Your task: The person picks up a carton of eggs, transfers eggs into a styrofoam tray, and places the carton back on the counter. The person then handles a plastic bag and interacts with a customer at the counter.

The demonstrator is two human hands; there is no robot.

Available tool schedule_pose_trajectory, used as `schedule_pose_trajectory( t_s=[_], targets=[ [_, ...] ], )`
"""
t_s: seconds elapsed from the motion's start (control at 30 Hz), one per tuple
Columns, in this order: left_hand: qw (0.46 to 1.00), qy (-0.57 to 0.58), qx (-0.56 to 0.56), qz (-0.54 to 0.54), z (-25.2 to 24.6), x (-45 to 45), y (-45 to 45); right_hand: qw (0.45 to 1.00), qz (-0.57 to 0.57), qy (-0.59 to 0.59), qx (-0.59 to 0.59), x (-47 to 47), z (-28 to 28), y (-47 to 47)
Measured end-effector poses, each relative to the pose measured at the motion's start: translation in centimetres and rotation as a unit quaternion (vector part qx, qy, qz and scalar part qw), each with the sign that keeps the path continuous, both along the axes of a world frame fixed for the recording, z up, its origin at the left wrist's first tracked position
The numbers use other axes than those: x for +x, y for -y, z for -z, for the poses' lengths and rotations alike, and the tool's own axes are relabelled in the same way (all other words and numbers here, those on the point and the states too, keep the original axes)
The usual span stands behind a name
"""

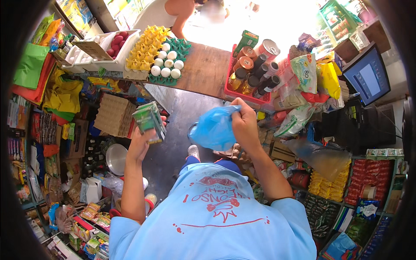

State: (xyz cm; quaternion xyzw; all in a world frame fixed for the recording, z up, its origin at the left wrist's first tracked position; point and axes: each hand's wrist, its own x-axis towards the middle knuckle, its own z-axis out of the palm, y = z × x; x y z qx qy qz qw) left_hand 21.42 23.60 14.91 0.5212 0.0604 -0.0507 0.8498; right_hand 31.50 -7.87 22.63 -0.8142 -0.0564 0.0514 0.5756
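Observation:
Several green cartons (148, 120), stacked together, are gripped in my left hand (143, 139), left of the middle of the view. My right hand (243, 122) pinches the upper edge of a light blue plastic bag (213, 128), which hangs bunched towards the left. What the bag contains, if anything, cannot be told. Both hands are held above the dark floor, apart from each other, on my side of a wooden counter (203, 68). A red plastic basket (248, 97) of bottles, jars and a large can stands on the counter beyond my right hand.
White eggs sit in a green egg tray (162, 79) beside stacked yellow trays (148, 48). White bins (125, 61) hold more eggs. A monitor (367, 74) stands at the right. Shelves of packets line both sides. A metal pot lid (117, 159) lies low left. A person's arm (178, 18) is across the counter.

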Motion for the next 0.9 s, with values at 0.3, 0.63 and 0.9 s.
schedule_pose_trajectory(
  t_s=[0.3, 0.63, 0.9],
  targets=[
    [0.994, -0.077, -0.067, 0.027, 1.2, 1.5, 10.6, 0.995, -0.042, 0.078, -0.042, -0.3, 1.3, -3.3],
    [0.998, -0.052, -0.014, 0.017, -2.1, 4.3, 6.3, 0.887, -0.162, 0.297, -0.315, -0.2, 2.5, 1.9],
    [0.846, 0.11, 0.471, -0.226, -3.6, 4.6, 9.3, 0.929, -0.191, 0.158, -0.275, -0.6, 4.3, -2.2]
  ],
)
